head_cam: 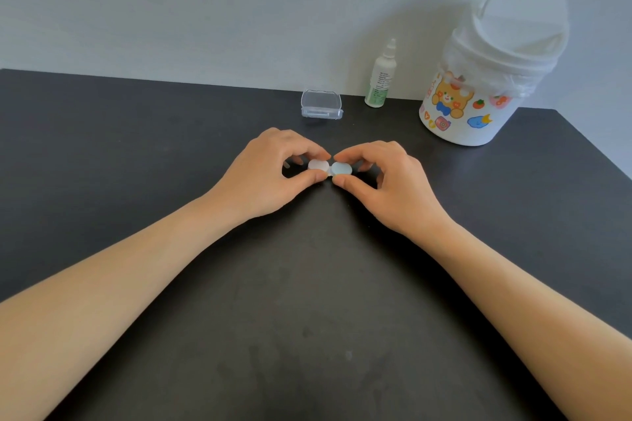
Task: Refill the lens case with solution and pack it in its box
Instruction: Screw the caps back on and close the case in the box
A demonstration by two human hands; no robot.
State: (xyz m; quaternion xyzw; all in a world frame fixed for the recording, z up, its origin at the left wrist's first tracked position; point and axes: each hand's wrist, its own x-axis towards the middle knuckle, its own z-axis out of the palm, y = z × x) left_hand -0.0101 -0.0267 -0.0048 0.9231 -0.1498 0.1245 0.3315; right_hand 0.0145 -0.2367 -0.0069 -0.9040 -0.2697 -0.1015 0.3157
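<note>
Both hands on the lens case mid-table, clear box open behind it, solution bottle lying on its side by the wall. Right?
Not quite: the head view shows the solution bottle standing upright by the wall, not lying down. The rest holds: left hand and right hand pinch the lens case; the clear box sits open behind.

Box behind case; bottle right.
</note>
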